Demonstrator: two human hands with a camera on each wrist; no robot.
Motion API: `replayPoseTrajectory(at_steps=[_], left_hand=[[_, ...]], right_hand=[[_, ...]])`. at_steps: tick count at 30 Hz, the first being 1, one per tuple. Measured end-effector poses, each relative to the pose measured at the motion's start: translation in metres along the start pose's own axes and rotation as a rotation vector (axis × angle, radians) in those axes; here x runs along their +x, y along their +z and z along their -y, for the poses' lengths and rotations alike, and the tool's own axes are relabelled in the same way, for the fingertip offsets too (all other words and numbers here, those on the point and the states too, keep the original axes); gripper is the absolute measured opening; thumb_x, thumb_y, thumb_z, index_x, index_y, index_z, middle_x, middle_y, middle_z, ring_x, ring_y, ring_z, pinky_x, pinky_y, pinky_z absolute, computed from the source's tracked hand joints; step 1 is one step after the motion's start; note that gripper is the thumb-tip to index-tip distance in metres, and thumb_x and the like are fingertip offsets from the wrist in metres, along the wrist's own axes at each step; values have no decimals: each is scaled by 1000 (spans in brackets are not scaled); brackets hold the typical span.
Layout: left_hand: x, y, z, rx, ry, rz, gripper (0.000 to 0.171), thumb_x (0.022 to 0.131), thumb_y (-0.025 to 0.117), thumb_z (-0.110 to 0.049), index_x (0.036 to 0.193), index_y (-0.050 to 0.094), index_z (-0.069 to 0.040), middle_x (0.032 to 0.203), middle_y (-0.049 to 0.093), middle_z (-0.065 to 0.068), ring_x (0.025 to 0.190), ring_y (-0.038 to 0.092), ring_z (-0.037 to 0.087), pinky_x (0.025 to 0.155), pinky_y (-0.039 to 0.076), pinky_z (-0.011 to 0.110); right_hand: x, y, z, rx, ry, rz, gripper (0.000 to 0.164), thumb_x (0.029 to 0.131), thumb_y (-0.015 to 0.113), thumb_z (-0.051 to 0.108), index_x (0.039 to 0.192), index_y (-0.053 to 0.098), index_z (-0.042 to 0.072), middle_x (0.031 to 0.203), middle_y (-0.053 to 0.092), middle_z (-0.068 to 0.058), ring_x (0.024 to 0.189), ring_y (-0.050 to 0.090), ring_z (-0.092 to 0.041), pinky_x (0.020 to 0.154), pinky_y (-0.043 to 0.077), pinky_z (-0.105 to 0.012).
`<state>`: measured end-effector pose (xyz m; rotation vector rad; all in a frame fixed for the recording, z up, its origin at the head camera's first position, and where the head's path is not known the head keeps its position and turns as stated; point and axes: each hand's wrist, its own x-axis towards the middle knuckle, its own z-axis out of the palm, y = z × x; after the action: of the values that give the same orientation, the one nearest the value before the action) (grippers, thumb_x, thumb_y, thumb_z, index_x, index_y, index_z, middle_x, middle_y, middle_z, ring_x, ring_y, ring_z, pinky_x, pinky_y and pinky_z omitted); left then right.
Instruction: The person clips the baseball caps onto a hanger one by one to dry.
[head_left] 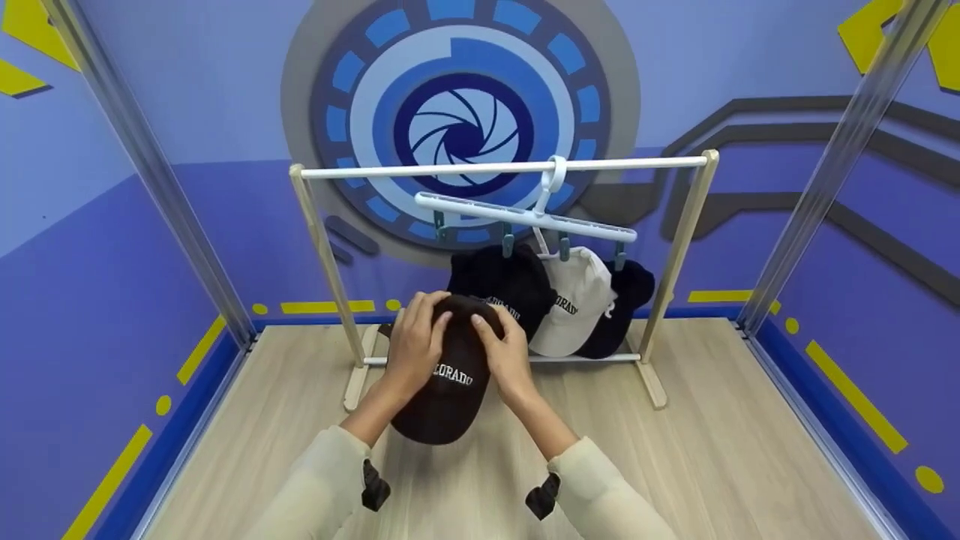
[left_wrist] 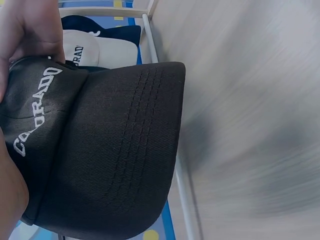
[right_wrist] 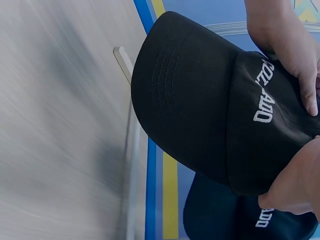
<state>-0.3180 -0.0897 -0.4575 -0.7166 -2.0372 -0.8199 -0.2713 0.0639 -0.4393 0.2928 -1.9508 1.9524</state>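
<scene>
Both hands hold a dark brown baseball cap (head_left: 442,412) with white COLORADO lettering, its brim pointing down. My left hand (head_left: 412,346) grips the crown's left side, thumb on the front. On the other side my right hand (head_left: 507,358) grips the crown, thumb also on the front. In both wrist views the cap's brim (left_wrist: 115,150) (right_wrist: 185,95) shows large. Behind it, a black cap (head_left: 517,281), a white cap (head_left: 574,300) and a dark navy cap (head_left: 634,292) hang in a row. The fingers behind the held cap are mostly hidden.
A pale blue hanger (head_left: 480,209) with several dark green clips (head_left: 508,241) hooks over the rack's top rail (head_left: 412,171), tilted down to the right. The wooden rack (head_left: 684,225) stands on a wood-grain table (head_left: 720,450). Blue panels and metal posts (head_left: 154,176) enclose the space.
</scene>
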Motion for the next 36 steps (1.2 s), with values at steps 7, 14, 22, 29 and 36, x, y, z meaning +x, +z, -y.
replayPoseTrajectory(at_steps=[7,14,22,29,36], left_hand=[[15,-2,1,1,15,-9,26,95,56,-17,120,57,-8,103,57,4,90,54,18,71,38,32],[20,-4,-2,-2,-11,-1,26,96,56,-19,120,57,-11,104,57,4,90,53,18,71,36,32],[19,-3,-4,-21,-20,2,26,96,55,-20,121,56,-12,105,57,4,90,53,18,70,35,33],[18,-1,-6,2,-24,9,27,97,54,-18,121,56,-9,105,56,5,92,53,19,70,36,34],[31,0,-8,8,-9,4,27,97,53,-18,122,55,-10,105,56,5,92,53,20,71,36,35]], right_hand=[[15,-1,1,-24,-8,0,22,93,61,16,111,63,4,108,63,-11,96,59,-23,81,48,-30],[25,0,-14,-45,-12,-32,20,91,63,23,110,64,14,107,64,-1,95,58,-15,81,48,-29],[25,-2,-13,-40,-25,-45,21,91,64,20,110,63,13,109,64,-2,98,58,-16,84,48,-31],[20,-4,0,9,25,-4,24,92,62,14,115,61,6,114,62,-8,101,57,-21,85,47,-32],[21,-8,23,43,28,28,25,93,60,11,116,59,2,116,60,-10,104,56,-23,87,46,-32]])
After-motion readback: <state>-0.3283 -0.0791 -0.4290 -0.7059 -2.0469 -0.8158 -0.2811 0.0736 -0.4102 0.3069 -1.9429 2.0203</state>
